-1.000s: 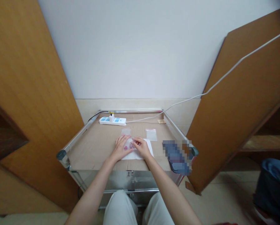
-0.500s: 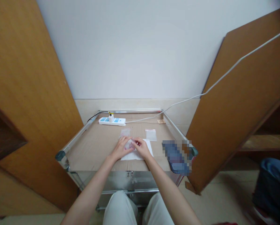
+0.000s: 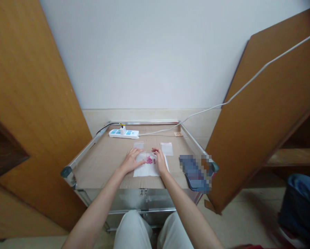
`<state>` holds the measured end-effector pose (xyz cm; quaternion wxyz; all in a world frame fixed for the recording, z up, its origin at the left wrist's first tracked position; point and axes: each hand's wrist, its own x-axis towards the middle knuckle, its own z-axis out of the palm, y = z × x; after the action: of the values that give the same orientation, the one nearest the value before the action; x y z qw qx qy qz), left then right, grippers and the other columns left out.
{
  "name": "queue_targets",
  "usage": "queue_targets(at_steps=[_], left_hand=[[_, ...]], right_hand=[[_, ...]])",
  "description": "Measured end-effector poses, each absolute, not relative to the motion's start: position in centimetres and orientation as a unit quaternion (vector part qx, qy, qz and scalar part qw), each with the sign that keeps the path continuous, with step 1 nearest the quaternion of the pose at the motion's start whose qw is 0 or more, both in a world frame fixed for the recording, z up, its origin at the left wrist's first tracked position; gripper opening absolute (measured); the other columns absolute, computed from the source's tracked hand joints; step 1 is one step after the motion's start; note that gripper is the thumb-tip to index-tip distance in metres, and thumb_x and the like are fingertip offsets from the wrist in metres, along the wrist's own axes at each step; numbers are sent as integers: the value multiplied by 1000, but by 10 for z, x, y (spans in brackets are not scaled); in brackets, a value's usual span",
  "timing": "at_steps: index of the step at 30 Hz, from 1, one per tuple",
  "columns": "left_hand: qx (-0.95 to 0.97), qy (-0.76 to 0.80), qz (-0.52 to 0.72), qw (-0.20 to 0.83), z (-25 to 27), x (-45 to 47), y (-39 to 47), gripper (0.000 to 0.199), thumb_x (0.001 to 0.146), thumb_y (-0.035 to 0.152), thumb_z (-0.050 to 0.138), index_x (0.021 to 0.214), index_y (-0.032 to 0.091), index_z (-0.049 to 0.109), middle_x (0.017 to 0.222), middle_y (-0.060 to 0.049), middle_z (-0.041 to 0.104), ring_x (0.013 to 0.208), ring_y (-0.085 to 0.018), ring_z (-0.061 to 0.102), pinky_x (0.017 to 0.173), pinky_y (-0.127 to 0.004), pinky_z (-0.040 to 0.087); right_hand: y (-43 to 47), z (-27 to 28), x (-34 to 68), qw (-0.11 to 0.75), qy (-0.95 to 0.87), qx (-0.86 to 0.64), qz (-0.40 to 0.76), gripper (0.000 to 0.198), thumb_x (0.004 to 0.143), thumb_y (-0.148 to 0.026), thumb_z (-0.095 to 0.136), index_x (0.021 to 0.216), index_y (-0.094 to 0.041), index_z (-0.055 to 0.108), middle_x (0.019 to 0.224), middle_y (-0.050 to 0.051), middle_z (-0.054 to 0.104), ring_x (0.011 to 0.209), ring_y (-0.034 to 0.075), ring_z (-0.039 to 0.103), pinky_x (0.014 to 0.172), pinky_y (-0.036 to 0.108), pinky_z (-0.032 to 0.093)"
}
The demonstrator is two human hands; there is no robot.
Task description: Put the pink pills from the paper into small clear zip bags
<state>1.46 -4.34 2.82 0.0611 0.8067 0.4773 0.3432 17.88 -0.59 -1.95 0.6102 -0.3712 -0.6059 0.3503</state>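
Several small pink beads (image 3: 150,160) lie in a loose cluster on a white sheet of paper (image 3: 146,172) near the front of the cardboard-covered top. My left hand (image 3: 131,160) rests at the paper's left edge, thumb and fingers apart, the thumb tip close to the beads. What looks like a clear plastic bag, hard to make out, lies by its fingers. My right hand (image 3: 160,161) stands on edge at the right of the beads, fingers loosely curved and apart, with nothing seen in it. Behind the hands lie a clear zip bag (image 3: 166,149) and another clear bag (image 3: 138,144), partly covered.
A white power strip (image 3: 124,134) with a plug stands at the back left, its white cable running off right. A blurred dark item (image 3: 195,174) lies at the front right. Metal rails (image 3: 196,143) edge the cart. Another person's leg (image 3: 300,204) shows at far right.
My hands have moved apart; before, they were together over the paper with a clear bag between them. The pink beads now show spread on the paper.
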Motion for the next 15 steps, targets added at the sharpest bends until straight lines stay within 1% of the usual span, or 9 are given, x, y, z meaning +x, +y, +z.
queue_targets(at_steps=[3,6,11,15], left_hand=[[816,478,318,64,30,13,-41,48,63,45,55,107,27,49,104,-4,53,99,-20,44,88,-34,30],[826,479,288,71,31,13,-39,48,63,47,54,106,26,50,103,-5,54,98,-21,45,87,-33,30],[848,474,223,84,37,18,-34,49,63,51,51,105,25,51,103,-4,55,98,-22,45,86,-34,30],[860,479,163,70,43,24,-28,52,61,55,50,103,25,52,100,-4,56,96,-23,45,84,-35,30]], right_hand=[[-4,-24,177,603,-607,-369,364,30,82,-28,26,95,-17,51,98,7,55,95,14,49,86,31,35],[0,-30,175,587,-602,-376,388,38,83,-33,21,99,-15,51,104,8,55,98,14,48,88,32,34],[7,-39,173,540,-598,-382,453,45,83,-38,20,102,-15,53,108,9,54,101,15,47,90,33,32],[9,-40,172,515,-599,-391,473,47,82,-38,20,103,-13,54,107,10,54,101,16,48,90,33,31]])
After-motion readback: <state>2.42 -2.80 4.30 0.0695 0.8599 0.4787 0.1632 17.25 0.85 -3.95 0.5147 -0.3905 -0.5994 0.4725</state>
